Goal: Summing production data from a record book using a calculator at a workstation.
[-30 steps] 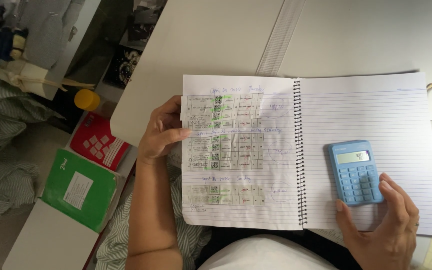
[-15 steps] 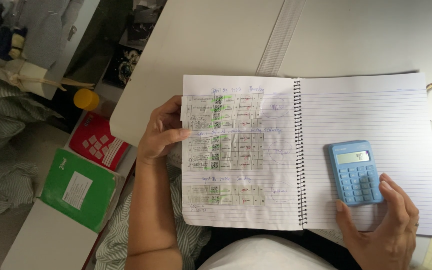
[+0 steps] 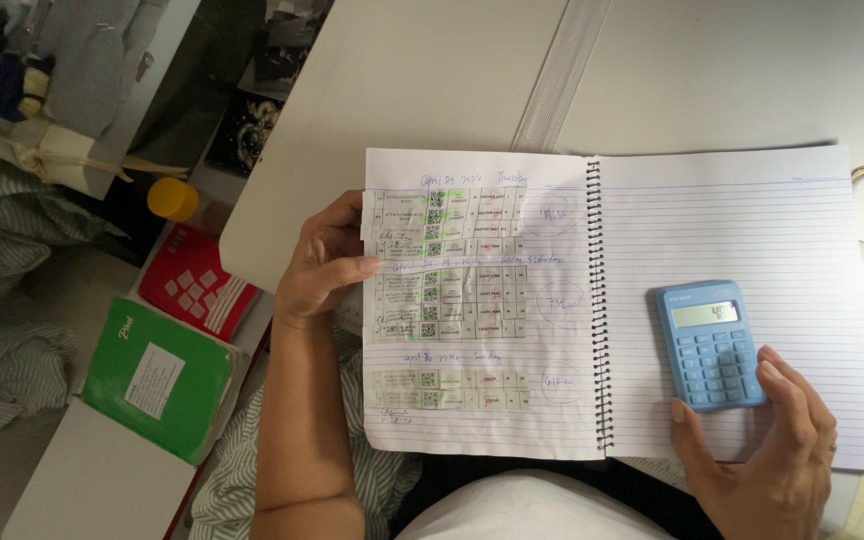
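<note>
The fingers of the right hand are loosely curled and spread over the near right corner of a blue calculator; the fingertips rest on its lower keys and right edge while the thumb lies against its near left corner, so the hand steadies it rather than lifting it. The calculator lies flat on the blank lined right page of an open spiral notebook, towards the near side of that page, with its pale display at the far end.

The fingers of the left hand are bent around the left edge of the notebook's left page; the thumb presses on top of the paper and the other fingers curl at the edge, gripping the page. That page carries pasted strips of printed tables marked with green highlighter, with blue handwriting between them.

The notebook lies open on a white desk, its left edge reaching past the desk's corner, over the person's lap. A raised pale strip runs across the desk beyond the spiral binding. To the left, lower down, lie a green book and a red book, just beside each other, with a yellow-capped container farther off. Striped fabric is bunched at the far left.
</note>
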